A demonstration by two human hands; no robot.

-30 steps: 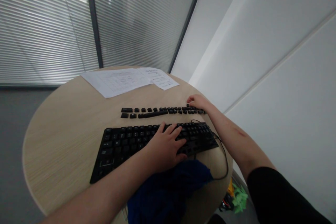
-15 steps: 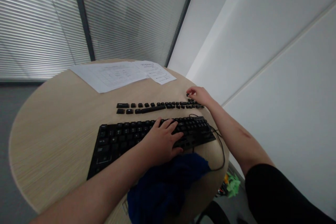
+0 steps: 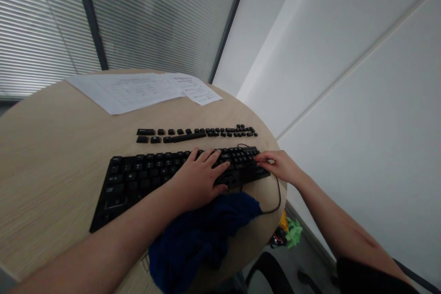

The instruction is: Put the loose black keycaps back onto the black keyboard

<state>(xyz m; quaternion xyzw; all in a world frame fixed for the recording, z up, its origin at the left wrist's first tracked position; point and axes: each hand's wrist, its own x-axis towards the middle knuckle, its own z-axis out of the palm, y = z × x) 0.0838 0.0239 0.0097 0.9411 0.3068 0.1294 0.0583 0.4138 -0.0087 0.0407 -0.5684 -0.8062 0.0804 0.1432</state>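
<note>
A black keyboard lies across the round table. My left hand rests on its middle with the fingers spread, covering some of the keys. At the keyboard's right end is my right hand, thumb and fingertips pinched together over the number-pad side. Whatever those fingertips hold, if anything, is too small to make out. Behind the keyboard, loose black keycaps lie in two rows, and a long space bar is among them. A crumpled blue cloth lies in front of the keyboard, below my left hand.
Printed paper sheets lie at the back of the wooden table. A black cable loops near the right edge. Beyond that edge stand a white wall and, lower down, something green by the floor.
My right hand has moved from the right end of the keycap rows down to the keyboard's right end. My left hand stays on the keyboard. The view has shifted slightly.
</note>
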